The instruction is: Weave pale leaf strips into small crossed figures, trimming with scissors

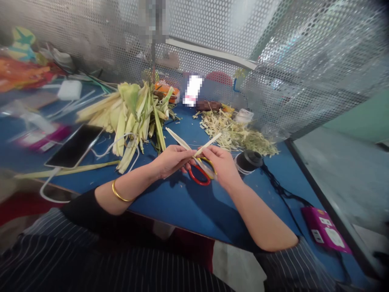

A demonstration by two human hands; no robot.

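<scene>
My left hand (174,160) and my right hand (221,164) meet over the front middle of the table, fingers pinched on pale corn husk strips. One husk strip (177,137) points up and left from the fingertips, and another husk strip (213,140) slants up and right. Where the strips meet is partly covered by fingers. Scissors with red and yellow handles (199,175) show just under the hands; their blades are hidden. To the right of my right hand stands a dark spool with white thread (248,161). Beyond my left hand lies a heap of corn husks (127,111).
Shredded husk scraps (234,132) are piled at the back right, before the perforated metal screen (212,24). A phone (75,146) with a white cable lies at left. Black cords and a magenta box (325,229) lie near the right edge of the blue table (182,207).
</scene>
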